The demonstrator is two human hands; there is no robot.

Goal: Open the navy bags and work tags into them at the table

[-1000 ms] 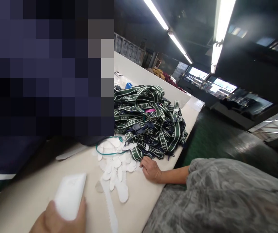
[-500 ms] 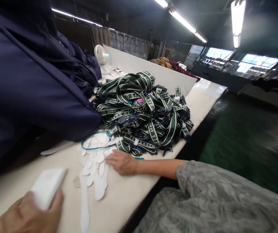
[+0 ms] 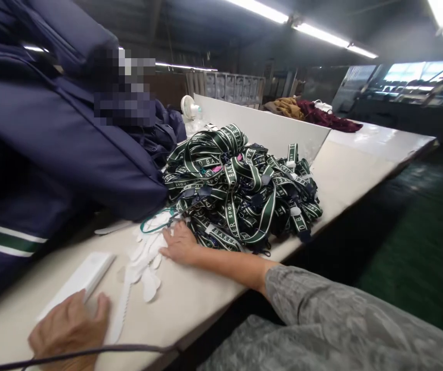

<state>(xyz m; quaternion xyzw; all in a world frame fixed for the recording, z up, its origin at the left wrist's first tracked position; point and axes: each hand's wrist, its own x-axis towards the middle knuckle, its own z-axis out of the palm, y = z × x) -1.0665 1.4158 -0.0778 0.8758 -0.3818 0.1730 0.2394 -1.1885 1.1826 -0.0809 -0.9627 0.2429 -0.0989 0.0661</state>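
My left hand (image 3: 70,327) is at the near end of a white, flat rectangular block (image 3: 80,281) lying on the table, its thumb apart from the fingers and away from the block. My right hand (image 3: 180,245) rests with fingers spread on a heap of thin white cut pieces (image 3: 142,257), rounded at the ends, some with toothed edges. Beyond it lies a big pile of dark green straps (image 3: 240,190) with white edges and lettering, with dark clips among them. A teal loop of cord (image 3: 155,230) crosses the white pieces.
Navy bags (image 3: 70,139) with green and white stripes crowd the left. A dark cable (image 3: 129,349) crosses the near edge. Behind the straps stand a low white panel (image 3: 260,123) and a small fan (image 3: 187,107). Mustard and maroon cloth (image 3: 322,116) lies farther back.
My left hand has loosened from the white block, which now lies flat on the table. My right hand has stayed at the white pieces. The view has turned left, bringing more navy bags in.
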